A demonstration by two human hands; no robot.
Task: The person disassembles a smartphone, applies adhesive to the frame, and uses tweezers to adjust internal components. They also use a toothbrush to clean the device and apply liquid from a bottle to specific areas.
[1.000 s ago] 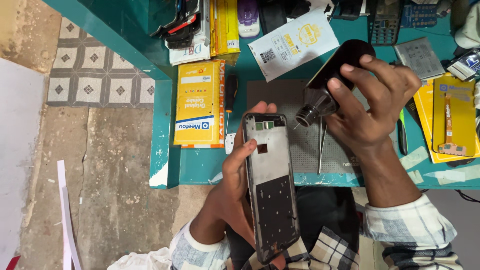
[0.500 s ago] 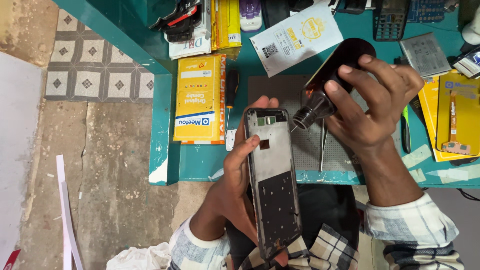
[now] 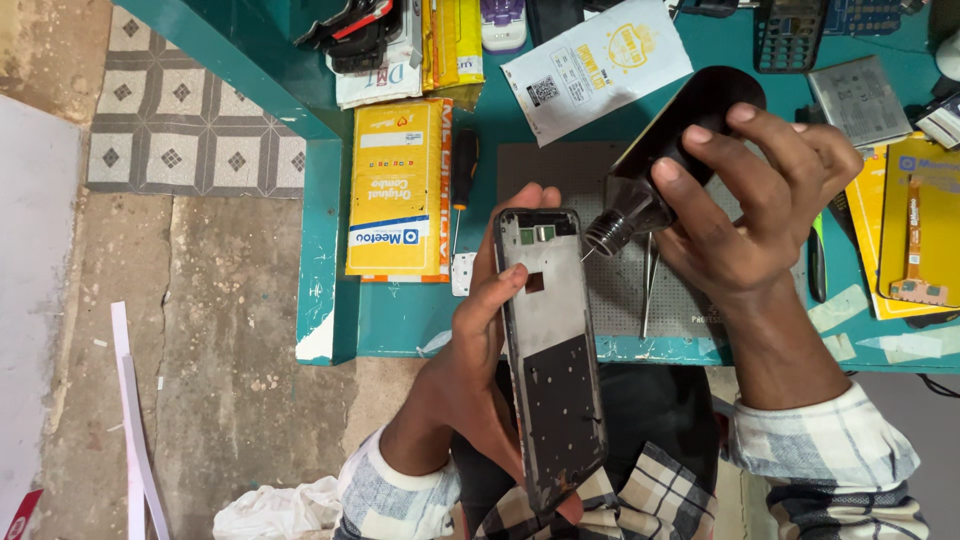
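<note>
Head view: our left hand clasps the thin, rigid phone frame by its edges, right hand gripping a black squeeze bottle.

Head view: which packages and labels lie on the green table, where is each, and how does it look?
Yellow box: flat, rectangular, left of the phone frame; white band at its near end.
White pouch: tilted, at the far middle; yellow round mark, small black square code.
Yellow card pack: right edge, holding an orange strip part.
</note>
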